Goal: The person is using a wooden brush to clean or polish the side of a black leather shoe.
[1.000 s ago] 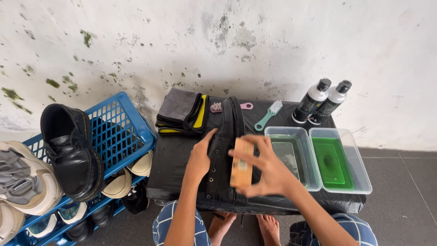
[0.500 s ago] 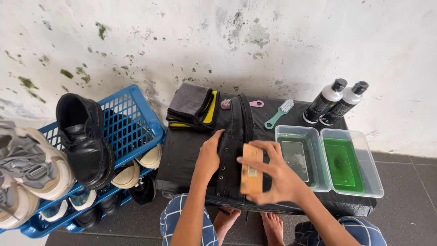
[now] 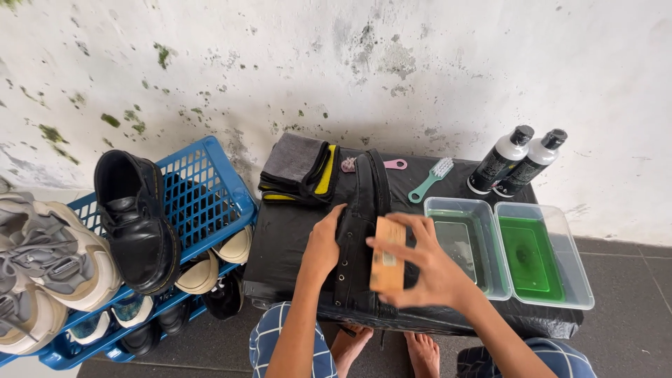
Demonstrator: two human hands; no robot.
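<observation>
Black boot lying lengthwise on the black-covered tabletop, eyelet row facing up, steadied by the left hand pressed flat on its upper. Right hand clamped around a tan wooden brush block, held against the boot's side. Brushing apparently under way; no foam or wetness visible on the leather, so judged early, with washing and wiping left. Matte, stiff-looking leather, metal eyelets, thick sole.

Beside the boot on the right, two clear rectangular plastic tubs: nearer one with pale greenish water, farther one with bright green liquid. Behind them two dark bottles with white shoulders and black caps, a mint-green toothbrush-shaped brush, a small pink brush. Folded grey and yellow cloths, soft and napped, at the back.

To the left, a blue latticed plastic crate holding pale shoes, another black boot perched on its rim, chunky grey-and-cream sneakers alongside. Stained white wall behind.
</observation>
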